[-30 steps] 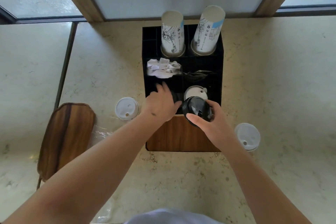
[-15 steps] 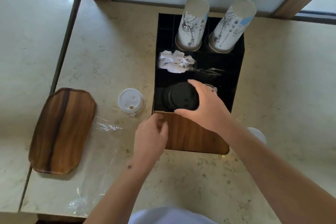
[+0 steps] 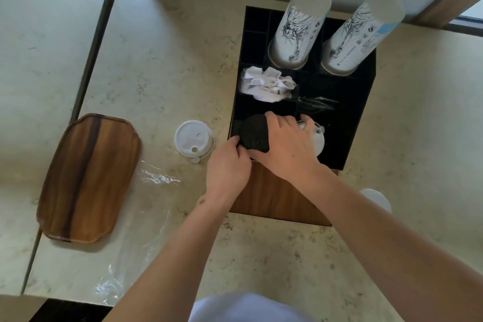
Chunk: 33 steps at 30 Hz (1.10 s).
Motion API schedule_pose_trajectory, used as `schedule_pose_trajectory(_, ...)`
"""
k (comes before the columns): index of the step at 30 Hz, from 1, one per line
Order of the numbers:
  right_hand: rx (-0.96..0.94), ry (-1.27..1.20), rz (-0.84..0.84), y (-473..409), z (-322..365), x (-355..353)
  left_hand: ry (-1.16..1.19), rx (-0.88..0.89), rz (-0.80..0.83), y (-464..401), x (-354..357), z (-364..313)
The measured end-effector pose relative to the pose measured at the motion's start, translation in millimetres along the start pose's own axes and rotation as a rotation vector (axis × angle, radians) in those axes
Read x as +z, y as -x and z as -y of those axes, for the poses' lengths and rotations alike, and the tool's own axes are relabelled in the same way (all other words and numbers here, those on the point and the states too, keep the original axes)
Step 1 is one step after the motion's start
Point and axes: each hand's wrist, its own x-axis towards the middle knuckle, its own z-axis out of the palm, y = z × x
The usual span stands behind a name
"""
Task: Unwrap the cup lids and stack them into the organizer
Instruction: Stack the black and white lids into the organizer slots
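A stack of black cup lids [image 3: 254,134] lies on its side in the front left compartment of the black organizer [image 3: 362,112]. My right hand [image 3: 286,146] is laid over the stack and grips it from the right. My left hand [image 3: 227,167] touches the stack's near left end with its fingertips. White lids [image 3: 317,138] sit in the front right compartment, partly hidden by my right hand. One loose white lid [image 3: 194,140] lies on the counter left of the organizer; another white lid [image 3: 376,198] peeks out past my right forearm.
Two stacks of printed paper cups [image 3: 298,31] stand upside down in the organizer's back row, white napkins [image 3: 266,85] in the middle left. A wooden tray [image 3: 86,178] lies at the left, clear plastic wrap [image 3: 146,217] beside it. The organizer's wooden front [image 3: 274,198] faces me.
My right hand carried the black lids from in front of the organizer down into its front left compartment. My left hand drew back, then came up to the stack's near end.
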Motion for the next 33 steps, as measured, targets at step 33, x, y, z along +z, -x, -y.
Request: schedule_pose_trajectory(33,0.052,-0.159,0.292,-6,2,10,-0.054,-0.055,0.07,-13,18,1)
